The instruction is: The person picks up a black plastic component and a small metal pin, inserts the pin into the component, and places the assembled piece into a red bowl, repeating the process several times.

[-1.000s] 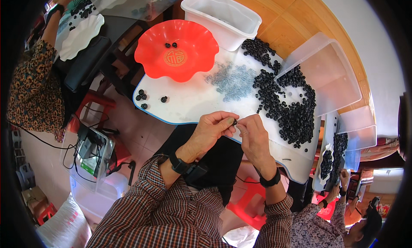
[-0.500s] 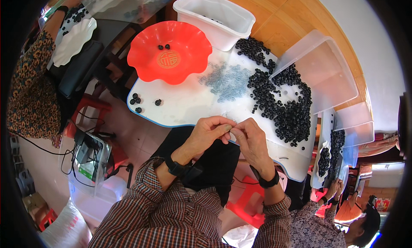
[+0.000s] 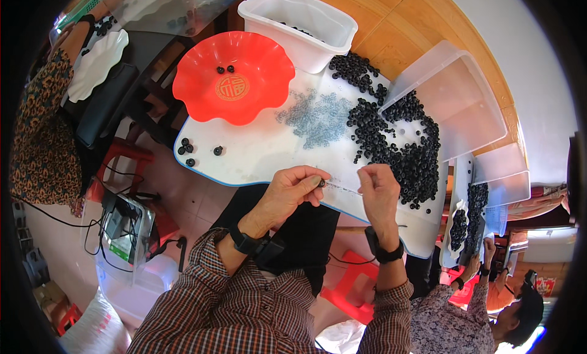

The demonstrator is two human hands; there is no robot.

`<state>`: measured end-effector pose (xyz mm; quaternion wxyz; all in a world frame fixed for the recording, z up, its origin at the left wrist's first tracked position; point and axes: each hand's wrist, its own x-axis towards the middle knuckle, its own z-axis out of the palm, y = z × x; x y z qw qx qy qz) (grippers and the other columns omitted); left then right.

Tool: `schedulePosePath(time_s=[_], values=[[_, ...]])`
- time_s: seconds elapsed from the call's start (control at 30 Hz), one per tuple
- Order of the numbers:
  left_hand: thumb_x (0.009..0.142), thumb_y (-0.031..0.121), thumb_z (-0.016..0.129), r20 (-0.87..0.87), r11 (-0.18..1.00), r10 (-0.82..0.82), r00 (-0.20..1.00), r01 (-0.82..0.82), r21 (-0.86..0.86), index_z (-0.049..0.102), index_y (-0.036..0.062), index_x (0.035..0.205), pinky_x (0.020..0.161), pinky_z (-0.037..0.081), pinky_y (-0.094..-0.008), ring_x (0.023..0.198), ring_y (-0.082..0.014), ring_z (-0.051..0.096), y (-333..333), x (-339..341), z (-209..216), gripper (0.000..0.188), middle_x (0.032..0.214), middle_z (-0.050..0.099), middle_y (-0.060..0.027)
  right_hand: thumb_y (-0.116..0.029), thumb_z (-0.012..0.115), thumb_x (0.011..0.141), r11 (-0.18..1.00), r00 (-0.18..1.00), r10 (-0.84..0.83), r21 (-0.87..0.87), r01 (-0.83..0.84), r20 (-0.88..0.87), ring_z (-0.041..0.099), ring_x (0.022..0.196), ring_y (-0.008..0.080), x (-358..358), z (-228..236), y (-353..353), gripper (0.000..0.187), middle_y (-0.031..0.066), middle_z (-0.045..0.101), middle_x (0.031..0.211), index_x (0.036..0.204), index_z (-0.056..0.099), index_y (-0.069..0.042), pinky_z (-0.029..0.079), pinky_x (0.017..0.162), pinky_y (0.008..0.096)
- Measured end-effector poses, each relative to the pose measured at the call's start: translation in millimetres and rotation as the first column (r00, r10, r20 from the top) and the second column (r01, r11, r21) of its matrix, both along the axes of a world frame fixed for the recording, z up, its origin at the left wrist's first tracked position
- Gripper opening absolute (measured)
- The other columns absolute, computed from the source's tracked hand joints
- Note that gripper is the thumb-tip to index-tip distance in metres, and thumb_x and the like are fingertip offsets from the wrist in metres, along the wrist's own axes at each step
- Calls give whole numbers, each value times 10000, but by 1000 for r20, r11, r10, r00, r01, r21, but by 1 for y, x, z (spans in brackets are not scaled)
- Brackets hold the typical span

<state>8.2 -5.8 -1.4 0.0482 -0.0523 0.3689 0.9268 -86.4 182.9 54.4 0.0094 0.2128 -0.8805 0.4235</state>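
Observation:
My left hand (image 3: 295, 187) is over the near edge of the white table (image 3: 263, 152), pinching a small black round part (image 3: 321, 182) between thumb and forefinger. To its right and apart from it, my right hand (image 3: 379, 186) is raised with its fingertips pressed together; what they hold, if anything, is too small to tell. Beyond my hands lies a scatter of tiny clear pieces (image 3: 318, 118). A large heap of small black round parts (image 3: 400, 149) spreads on the right. Several black pieces (image 3: 186, 147) sit at the table's left end.
A red wavy-rimmed bowl (image 3: 263, 97) with two black pieces stands at the back left. Behind it is a white tub (image 3: 330, 51). A clear plastic bin (image 3: 471, 103) is tipped beside the heap. Co-workers sit at left and right. A red stool (image 3: 351, 290) stands below the table.
My hands, formerly together at the fingertips, have come apart. The right one has moved right and up, and the black part now shows in the left. The view has shifted slightly.

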Motion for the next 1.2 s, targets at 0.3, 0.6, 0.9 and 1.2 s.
schedulePosePath(time_s=[0.3,0.6,0.9,1.2], values=[[998,120,510,-7,994,23,1000,-22,104,606,-29,1127,680,541,-244,758,-111,607,-1,-2,-2,219,959,611,-70,-25,641,844,992,991,-56,102,69,-121,589,614,205,-26,-23,18,72,116,598,794,916,647,-22,475,566,325],[998,113,506,-11,995,10,1000,-9,102,615,-27,1106,676,544,-247,795,-117,612,-1,-2,0,207,988,624,-67,-49,609,858,953,941,55,298,50,-333,593,688,290,-39,-16,2,156,122,567,810,999,674,-66,482,607,393],[1003,131,502,-17,991,33,999,-30,132,594,-33,1127,671,563,-266,771,-132,625,-2,-2,-3,225,1008,634,-109,-122,604,877,896,932,79,435,90,-354,615,685,339,-43,-11,-11,94,123,549,863,945,669,-120,502,596,425],[1002,134,506,-6,990,27,1000,-25,137,593,-41,1128,665,561,-267,775,-133,621,-3,-2,0,233,1000,633,-112,-113,605,877,905,912,104,418,78,-396,615,695,347,-45,-20,-9,54,115,549,873,921,632,-96,503,597,436]])
